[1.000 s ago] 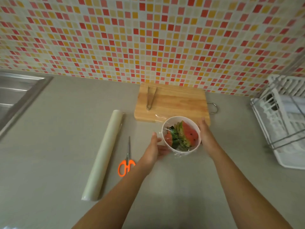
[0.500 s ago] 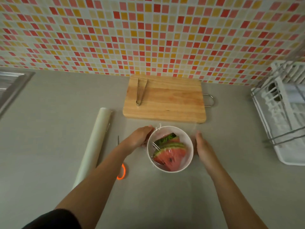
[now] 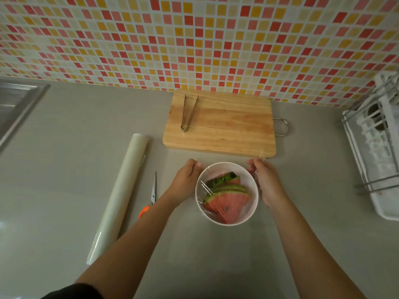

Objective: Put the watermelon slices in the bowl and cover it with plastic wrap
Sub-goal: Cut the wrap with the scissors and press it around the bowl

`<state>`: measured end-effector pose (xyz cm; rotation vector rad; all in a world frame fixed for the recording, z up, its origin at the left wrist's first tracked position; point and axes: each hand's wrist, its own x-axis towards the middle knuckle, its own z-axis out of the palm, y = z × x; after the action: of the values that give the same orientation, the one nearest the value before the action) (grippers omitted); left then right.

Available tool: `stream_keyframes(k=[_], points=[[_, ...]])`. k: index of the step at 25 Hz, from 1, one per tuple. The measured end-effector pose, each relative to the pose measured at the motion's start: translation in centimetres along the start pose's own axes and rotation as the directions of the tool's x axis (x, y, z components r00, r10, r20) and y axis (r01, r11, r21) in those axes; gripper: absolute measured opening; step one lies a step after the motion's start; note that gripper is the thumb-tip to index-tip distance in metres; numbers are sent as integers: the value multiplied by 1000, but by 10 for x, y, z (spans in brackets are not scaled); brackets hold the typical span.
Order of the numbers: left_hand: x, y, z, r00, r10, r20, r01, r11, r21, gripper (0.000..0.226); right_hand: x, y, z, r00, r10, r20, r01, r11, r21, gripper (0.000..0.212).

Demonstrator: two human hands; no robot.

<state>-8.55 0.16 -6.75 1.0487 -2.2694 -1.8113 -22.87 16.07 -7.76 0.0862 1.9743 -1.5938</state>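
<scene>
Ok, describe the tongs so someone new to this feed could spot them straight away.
Find the wooden cutting board against the tiled wall, beyond the white bowl. The tongs lie on its left part, two thin metal arms spread toward the wall and joined at the near end. Unlike the scissors on the counter, they have no orange handle.

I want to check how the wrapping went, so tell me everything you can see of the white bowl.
The white bowl is round, smooth and glossy, like ceramic or plastic, and sits upright on the grey counter just in front of the wooden cutting board. It holds watermelon slices, fanned with green rinds up. Clear plastic wrap is stretched over its mouth, showing creases and glare. The left hand cups its left side and the right hand its right, pressing the film against the wall.
</scene>
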Motion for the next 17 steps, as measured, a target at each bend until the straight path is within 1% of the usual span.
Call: stream_keyframes(k=[2, 4, 6, 7, 8, 9, 11, 12, 13, 14, 15, 17], points=[[0, -1, 3, 991, 27, -135, -21, 999, 41, 29, -2, 1, 1, 1000, 21, -14, -20, 999, 34, 31], [2, -2, 0, 978, 26, -205, -1, 993, 119, 29, -4, 1, 0, 999, 41, -8, -41, 999, 24, 33], [8, -1, -9, 957, 34, -287, 12, 988, 155, 33, -4, 0, -1, 996, 72, 55, -73, 997, 17, 42], [11, 3, -15, 947, 57, -317, -7, 988, 156, 38, -5, -2, -1, 992, 76, 102, -77, 997, 11, 49], [14, 9, -20, 944, 94, -317, -41, 985, 169, 45, -6, -4, -2, 987, 68, 143, -67, 998, -13, 55], [16, 14, -23, 949, 139, -284, -81, 975, 207, 51, -7, -6, -3, 984, 49, 172, -37, 997, -72, 59], [18, 23, -20, 966, 211, -147, -153, 931, 330, 60, -8, -9, -6, 980, -24, 198, 72, 968, -240, 59], [18, 24, -16, 975, 212, -65, -172, 908, 383, 64, -10, -9, -7, 977, -68, 202, 126, 949, -290, 56], [17, 24, -12, 981, 195, 2, -178, 890, 420, 65, -11, -8, -8, 976, -106, 192, 161, 940, -301, 51], [17, 23, -9, 984, 172, 40, -172, 881, 441, 62, -13, -8, -8, 978, -131, 163, 173, 943, -283, 47], [16, 21, -8, 986, 159, 43, -161, 884, 439, 56, -14, -7, -8, 982, -145, 120, 172, 951, -256, 43], [17, 19, -8, 988, 154, 4, -144, 915, 377, 46, -16, -6, -4, 988, -149, 35, 153, 968, -198, 38]])
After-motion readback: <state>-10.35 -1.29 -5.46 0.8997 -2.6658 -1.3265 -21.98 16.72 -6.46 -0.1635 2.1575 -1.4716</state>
